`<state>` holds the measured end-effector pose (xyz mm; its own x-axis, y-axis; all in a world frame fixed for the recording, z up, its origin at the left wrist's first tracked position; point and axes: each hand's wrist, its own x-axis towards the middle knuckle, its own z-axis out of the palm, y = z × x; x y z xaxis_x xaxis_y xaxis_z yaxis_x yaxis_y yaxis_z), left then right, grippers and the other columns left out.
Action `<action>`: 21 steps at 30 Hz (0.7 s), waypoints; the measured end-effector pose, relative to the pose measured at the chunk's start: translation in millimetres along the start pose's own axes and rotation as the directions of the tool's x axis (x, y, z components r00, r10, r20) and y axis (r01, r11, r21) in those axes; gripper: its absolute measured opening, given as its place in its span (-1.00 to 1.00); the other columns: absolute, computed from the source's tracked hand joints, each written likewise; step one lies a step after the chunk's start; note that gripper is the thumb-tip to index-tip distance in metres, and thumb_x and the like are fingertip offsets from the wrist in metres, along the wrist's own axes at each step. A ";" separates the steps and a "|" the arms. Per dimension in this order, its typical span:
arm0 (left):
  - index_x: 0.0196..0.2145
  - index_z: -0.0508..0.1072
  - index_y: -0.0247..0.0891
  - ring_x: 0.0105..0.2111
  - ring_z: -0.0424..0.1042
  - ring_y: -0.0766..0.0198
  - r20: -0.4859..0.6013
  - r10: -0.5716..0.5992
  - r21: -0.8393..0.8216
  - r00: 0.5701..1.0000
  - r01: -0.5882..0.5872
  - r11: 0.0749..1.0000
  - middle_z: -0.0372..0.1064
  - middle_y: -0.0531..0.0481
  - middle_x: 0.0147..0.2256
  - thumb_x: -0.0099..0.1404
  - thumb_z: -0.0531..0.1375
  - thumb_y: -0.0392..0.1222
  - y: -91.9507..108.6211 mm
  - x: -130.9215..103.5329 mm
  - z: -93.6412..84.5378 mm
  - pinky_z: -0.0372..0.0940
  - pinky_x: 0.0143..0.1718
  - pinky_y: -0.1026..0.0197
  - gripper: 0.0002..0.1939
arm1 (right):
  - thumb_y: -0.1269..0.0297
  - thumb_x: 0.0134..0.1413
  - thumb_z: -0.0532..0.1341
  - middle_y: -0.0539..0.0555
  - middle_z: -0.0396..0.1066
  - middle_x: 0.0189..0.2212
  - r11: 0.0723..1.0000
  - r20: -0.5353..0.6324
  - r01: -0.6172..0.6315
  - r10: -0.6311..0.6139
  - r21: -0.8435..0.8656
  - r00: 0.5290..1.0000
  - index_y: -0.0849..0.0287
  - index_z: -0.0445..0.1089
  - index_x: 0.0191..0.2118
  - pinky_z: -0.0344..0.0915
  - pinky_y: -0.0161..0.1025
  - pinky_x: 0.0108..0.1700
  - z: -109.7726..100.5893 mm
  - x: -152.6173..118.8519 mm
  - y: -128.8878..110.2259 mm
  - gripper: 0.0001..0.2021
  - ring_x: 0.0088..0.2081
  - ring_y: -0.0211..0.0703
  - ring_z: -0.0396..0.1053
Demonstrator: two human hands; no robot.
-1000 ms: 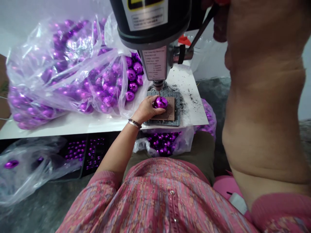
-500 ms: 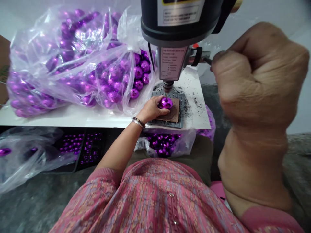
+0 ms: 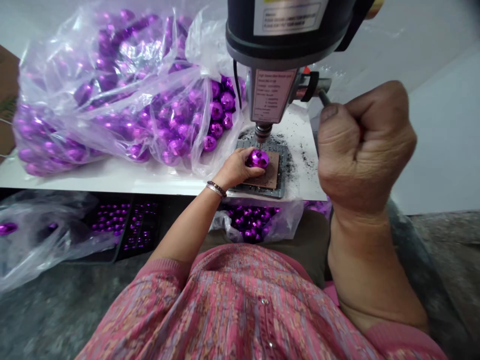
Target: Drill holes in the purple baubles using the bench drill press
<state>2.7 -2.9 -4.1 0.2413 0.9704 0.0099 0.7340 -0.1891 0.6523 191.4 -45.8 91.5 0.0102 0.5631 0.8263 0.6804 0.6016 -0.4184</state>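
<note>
Between the thumb and fingers of my left hand (image 3: pixel 240 169) is a shiny purple faceted ball (image 3: pixel 259 159). It rests on a brown square board (image 3: pixel 270 176) lying on the grey base plate (image 3: pixel 282 165) of a bench drill (image 3: pixel 275 95). Directly above the ball is the thin drill bit (image 3: pixel 260 146); whether its tip touches the ball I cannot tell. My right hand (image 3: pixel 365 145) is closed in a fist around the drill's feed lever (image 3: pixel 324 98), most of which the fingers hide.
A large clear plastic bag (image 3: pixel 112 95) of purple balls covers the white table's (image 3: pixel 165 184) left side. Dark shavings lie around the base plate. An open bag of purple balls (image 3: pixel 250 220) sits below the table edge, and dark trays (image 3: pixel 127 225) of purple pieces are lower left.
My right hand has come down and to the left with the feed lever. My left hand keeps its grip on the ball. The whole view has shifted slightly.
</note>
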 end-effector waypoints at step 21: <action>0.07 0.59 -0.30 -0.06 0.52 0.09 -0.041 -0.028 -0.087 0.999 0.025 0.996 0.54 -0.10 -0.08 0.12 0.50 -0.18 -10.7 0.6 12.2 0.39 0.14 0.09 -0.46 | 0.18 0.39 0.08 -0.03 0.09 -0.51 0.991 -0.251 0.131 -0.123 0.016 0.960 0.28 0.16 -0.40 -0.02 -0.37 -0.27 32.9 -41.8 27.8 -0.66 -0.42 -0.54 0.04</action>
<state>2.7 -2.1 -20.3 0.1945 0.9806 0.0221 0.6814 -0.1513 0.7161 185.8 -34.0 32.9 0.1099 0.3246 0.9394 0.6642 0.6792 -0.3124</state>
